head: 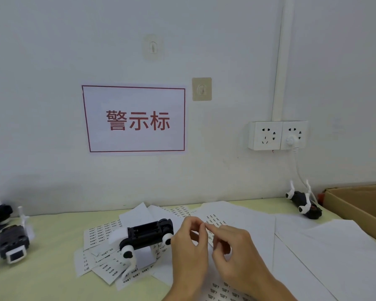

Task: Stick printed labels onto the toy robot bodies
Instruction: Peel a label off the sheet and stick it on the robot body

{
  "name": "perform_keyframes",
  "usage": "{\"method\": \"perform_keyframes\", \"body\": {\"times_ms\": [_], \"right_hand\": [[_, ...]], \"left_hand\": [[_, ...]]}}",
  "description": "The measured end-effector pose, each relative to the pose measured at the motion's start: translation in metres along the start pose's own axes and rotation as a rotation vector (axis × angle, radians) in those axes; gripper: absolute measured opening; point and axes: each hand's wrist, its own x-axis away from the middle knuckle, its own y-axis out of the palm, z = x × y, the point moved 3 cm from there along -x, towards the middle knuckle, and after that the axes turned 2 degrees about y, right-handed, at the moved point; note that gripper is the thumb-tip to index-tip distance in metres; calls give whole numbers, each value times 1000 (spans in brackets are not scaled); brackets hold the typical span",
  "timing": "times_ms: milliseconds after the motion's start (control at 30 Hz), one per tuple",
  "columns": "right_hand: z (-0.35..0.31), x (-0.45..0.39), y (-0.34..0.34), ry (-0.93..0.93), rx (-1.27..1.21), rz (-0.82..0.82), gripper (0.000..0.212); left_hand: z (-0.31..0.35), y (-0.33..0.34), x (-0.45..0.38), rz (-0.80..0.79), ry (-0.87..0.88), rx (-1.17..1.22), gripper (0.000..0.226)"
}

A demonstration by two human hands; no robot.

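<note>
**Hands meet over the label sheets**

Low in the frame, right of centre, we see our left hand (189, 242) and right hand (234, 246) raised together, fingertips meeting, fingers curled as if pinching something too small to make out. Beneath them, white sheets of printed labels (100, 233) lie scattered on the pale yellow desk (52, 276). Just left of the hands lies a black toy robot body with white wheels (148, 234), resting on the sheets. Further toy robots (11, 242) sit at the left edge, and another black toy robot (305, 204) lies at the far right beside a brown cardboard box (360, 205). On the wall behind hang a red-bordered white paper sign (137, 119) and white wall sockets (277, 135).
</note>
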Motion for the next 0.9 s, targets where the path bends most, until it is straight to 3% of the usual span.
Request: {"method": "perform_keyframes", "body": {"times_ms": [533, 700, 900], "right_hand": [[9, -1, 3, 67, -48, 39, 50], [28, -3, -3, 357, -341, 158, 49], [43, -5, -9, 534, -651, 57, 43]], "left_hand": [[5, 3, -1, -105, 19, 7, 22], [0, 6, 0, -170, -71, -17, 20], [-3, 9, -1, -282, -143, -5, 24]]}}
